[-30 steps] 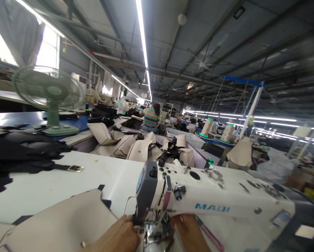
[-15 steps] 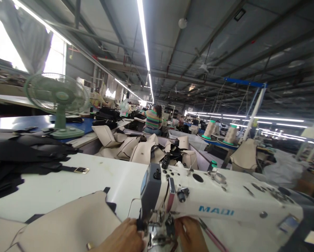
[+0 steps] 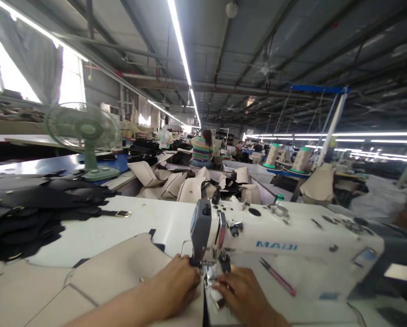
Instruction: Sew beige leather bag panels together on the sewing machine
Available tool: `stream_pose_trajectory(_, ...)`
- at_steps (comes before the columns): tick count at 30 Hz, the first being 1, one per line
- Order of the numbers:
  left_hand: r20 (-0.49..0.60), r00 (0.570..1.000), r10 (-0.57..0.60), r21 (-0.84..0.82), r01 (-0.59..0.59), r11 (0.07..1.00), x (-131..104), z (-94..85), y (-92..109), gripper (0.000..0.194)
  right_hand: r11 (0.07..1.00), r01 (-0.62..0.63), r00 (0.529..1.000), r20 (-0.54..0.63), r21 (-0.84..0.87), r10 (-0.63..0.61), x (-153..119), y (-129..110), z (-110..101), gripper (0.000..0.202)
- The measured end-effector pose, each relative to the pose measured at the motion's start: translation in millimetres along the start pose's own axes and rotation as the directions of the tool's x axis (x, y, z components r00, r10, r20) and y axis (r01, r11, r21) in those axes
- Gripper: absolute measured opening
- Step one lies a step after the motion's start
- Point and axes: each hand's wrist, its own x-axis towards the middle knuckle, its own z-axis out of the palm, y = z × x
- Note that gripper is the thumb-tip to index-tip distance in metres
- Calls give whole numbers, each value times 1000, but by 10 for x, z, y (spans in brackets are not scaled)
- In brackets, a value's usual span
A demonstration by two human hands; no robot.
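The ceiling point(image 3: 200, 32) is being crossed by lit tubes point(image 3: 181, 43) at twelve o'clock. A beige panel point(image 3: 121, 268) is being supported by a table point(image 3: 91, 234) at eight. At six, it is being partly covered by the left hand point(image 3: 178, 284), fingers curled; at five, the right hand point(image 3: 244, 290), fingers bent, is being held near the sewing machine point(image 3: 292, 234). Whether anything is being gripped cannot be told.
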Motion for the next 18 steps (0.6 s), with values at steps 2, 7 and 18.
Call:
stream_pose_trajectory(2,36,999,26,-15,-25,1000,-69,-121,2,12,997,-19,994,110,72,11,11,-178,-120,32)
stream_pose_trajectory(7,-26,999,-31,-71,29,997,-601,-414,215,36,951,-160,949,307,265,74,-68,-688,-446,24)
stream_pose_trajectory(18,-528,845,-82,101,158,982,-1003,453,586,54,781,-335,937,277,528,214,-32,-883,-315,15)
